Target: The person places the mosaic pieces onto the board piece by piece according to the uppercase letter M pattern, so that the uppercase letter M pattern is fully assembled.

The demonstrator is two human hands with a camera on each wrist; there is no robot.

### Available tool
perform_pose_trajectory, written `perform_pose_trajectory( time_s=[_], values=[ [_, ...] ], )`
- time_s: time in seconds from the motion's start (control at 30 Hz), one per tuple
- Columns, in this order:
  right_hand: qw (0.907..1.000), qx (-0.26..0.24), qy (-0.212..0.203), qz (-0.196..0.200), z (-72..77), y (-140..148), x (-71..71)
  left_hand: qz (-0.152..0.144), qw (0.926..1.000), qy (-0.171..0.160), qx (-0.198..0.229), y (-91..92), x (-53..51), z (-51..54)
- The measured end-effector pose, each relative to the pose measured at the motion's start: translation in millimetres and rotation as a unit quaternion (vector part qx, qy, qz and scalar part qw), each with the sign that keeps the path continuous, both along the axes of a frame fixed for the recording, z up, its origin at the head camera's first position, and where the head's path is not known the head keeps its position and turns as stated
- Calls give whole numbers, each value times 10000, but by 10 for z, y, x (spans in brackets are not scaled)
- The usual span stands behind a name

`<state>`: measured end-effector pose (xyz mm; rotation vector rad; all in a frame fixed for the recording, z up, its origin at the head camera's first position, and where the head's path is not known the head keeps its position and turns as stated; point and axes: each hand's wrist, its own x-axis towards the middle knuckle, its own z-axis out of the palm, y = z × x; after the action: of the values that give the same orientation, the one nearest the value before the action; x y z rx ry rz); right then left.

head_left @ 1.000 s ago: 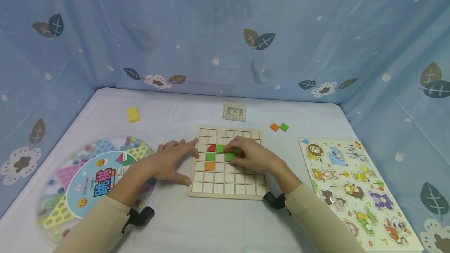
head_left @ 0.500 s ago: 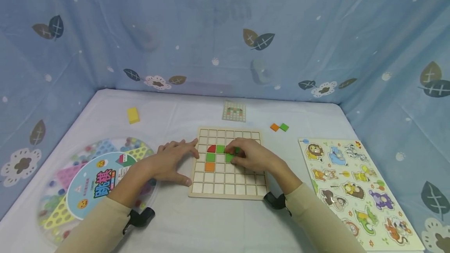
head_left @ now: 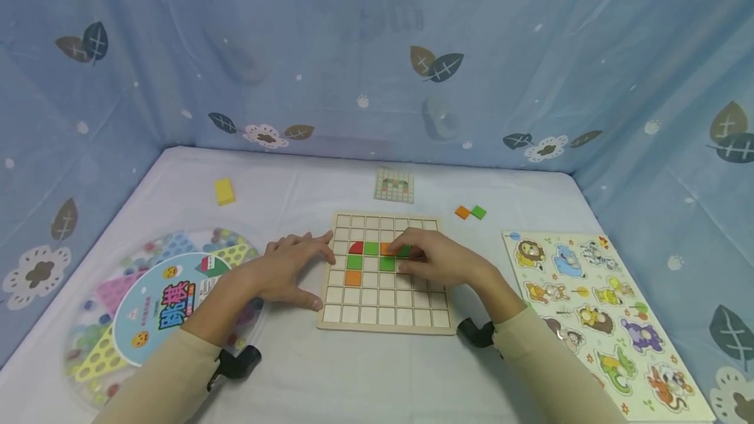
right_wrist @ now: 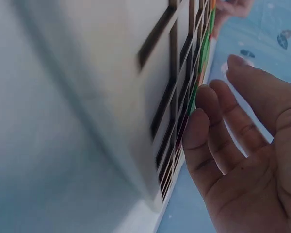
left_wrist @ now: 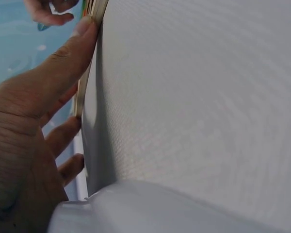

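A wooden grid board (head_left: 377, 315) lies mid-table with coloured tiles in its cells: a red rounded tile (head_left: 356, 248), an orange tile (head_left: 385, 248) in the upper row, a lower orange tile (head_left: 353, 278) and several green ones. My left hand (head_left: 288, 271) rests along the board's left edge, fingers spread; the left wrist view has its thumb (left_wrist: 70, 53) against that edge. Over the tiles hovers my right hand (head_left: 436, 259), its fingertips at the upper orange tile and a green tile (head_left: 403, 252) partly under it. In the right wrist view its fingers (right_wrist: 196, 128) are slightly bent, thumb apart, nothing pinched.
Behind the board lies a small pattern card (head_left: 394, 186). A loose orange tile (head_left: 462, 212) and green tile (head_left: 479, 212) sit right of it. A yellow block (head_left: 224, 192) is back left, a round clear game box (head_left: 141, 319) left, an animal puzzle board (head_left: 589, 319) right.
My right hand has shifted slightly right across the board, uncovering the orange tile in the upper row and more of the green tiles. My left hand has stayed put.
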<state>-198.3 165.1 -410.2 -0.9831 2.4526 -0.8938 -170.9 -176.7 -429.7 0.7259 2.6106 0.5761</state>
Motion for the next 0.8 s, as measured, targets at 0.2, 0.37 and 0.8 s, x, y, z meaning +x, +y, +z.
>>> perform_pose_trajectory(
  time_s=[0.2, 0.37, 0.8],
  values=[
    [9997, -162, 171, -51, 36, 171, -42, 10, 10000, -12, -34, 6, 1, 22],
    [9990, -148, 276, -312, 80, 340, -78, 20, 10000, -26, -51, 10, 6, 28],
    [9954, -350, 620, -646, 71, 631, -223, 17, 10000, -44, -53, 14, -3, 29]
  ],
)
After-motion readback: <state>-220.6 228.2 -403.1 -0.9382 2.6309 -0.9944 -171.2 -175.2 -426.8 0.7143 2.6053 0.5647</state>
